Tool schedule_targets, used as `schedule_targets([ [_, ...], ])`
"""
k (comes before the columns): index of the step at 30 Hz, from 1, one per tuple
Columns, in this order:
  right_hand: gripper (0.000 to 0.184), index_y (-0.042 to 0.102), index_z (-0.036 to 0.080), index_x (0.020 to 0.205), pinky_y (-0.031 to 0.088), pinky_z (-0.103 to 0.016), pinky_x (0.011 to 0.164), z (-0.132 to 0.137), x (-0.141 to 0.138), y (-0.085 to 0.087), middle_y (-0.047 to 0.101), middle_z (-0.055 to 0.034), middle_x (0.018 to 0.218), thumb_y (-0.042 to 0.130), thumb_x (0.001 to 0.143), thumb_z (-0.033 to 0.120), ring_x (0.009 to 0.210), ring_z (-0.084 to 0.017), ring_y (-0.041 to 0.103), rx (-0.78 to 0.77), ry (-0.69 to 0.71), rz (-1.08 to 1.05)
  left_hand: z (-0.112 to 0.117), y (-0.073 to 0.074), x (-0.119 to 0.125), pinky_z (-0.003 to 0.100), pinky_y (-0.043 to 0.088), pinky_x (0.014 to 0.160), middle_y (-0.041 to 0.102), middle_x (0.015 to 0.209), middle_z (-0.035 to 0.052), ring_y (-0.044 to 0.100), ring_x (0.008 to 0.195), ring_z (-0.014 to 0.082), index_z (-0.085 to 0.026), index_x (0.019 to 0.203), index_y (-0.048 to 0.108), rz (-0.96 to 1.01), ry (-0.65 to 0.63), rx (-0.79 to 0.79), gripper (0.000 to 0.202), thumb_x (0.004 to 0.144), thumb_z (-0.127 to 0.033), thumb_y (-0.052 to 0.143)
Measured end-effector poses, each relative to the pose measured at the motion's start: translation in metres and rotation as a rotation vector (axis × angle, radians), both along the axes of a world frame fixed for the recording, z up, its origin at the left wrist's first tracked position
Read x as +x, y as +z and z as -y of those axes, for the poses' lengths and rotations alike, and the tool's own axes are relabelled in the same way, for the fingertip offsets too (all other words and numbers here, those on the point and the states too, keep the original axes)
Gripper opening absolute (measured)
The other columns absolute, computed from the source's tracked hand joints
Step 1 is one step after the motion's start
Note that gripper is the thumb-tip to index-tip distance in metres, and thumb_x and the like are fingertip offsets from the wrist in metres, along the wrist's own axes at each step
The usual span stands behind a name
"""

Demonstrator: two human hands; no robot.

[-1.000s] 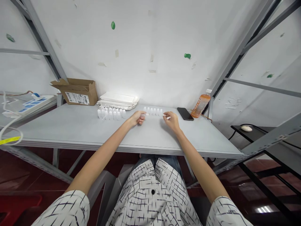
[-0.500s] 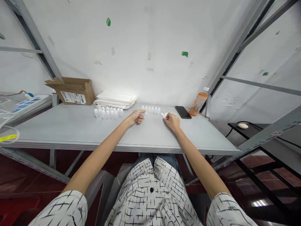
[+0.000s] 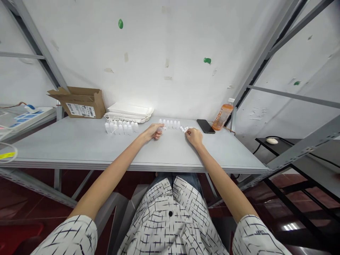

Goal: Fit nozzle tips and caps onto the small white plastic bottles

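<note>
While left grip (image 3: 154, 132), right grip (image 3: 194, 137) seem closed on white bits (image 3: 183, 129), grey bench (image 3: 66, 148), wall (image 3: 170, 42)

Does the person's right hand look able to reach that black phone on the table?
Probably yes: the right hand rests close to the black smartphone, with only bare grey tabletop between them. It touches a small white item, though.
</note>
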State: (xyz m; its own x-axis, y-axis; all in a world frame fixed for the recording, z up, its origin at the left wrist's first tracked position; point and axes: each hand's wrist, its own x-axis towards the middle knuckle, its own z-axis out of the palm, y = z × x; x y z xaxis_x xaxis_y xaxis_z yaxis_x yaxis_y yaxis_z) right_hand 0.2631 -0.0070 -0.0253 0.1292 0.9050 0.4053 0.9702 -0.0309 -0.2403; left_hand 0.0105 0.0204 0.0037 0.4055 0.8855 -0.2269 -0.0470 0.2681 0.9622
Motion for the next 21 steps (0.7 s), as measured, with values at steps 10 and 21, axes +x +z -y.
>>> schedule_targets([
  [10, 0.021, 0.077, 0.024, 0.094, 0.03, -0.028, 0.062, 0.0008, -0.001, 0.0005, 0.071, -0.0053, 0.097, 0.056, 0.089, 0.027, 0.082, -0.019, 0.059, -0.017, 0.024, 0.0, 0.001, -0.0001, -0.0004, 0.018, 0.023, 0.036, 0.034, 0.05, -0.0076, 0.029, 0.037, 0.0076, -0.022, 0.08, 0.044, -0.013, -0.003, 0.021, 0.032, 0.082, -0.043, 0.067],
  [21, 0.024, 0.076, 0.023, 0.099, 0.029, -0.028, 0.062, 0.0053, -0.0046, 0.0034, 0.071, -0.0056, 0.097, 0.054, 0.091, 0.028, 0.086, -0.019, 0.059, -0.046, 0.091, 0.035, 0.0062, 0.0052, 0.0013, 0.017, 0.023, 0.036, 0.033, 0.05, -0.0076, 0.029, 0.037, 0.0074, -0.021, 0.08, 0.045, -0.017, -0.012, 0.029, 0.027, 0.085, -0.041, 0.063],
])
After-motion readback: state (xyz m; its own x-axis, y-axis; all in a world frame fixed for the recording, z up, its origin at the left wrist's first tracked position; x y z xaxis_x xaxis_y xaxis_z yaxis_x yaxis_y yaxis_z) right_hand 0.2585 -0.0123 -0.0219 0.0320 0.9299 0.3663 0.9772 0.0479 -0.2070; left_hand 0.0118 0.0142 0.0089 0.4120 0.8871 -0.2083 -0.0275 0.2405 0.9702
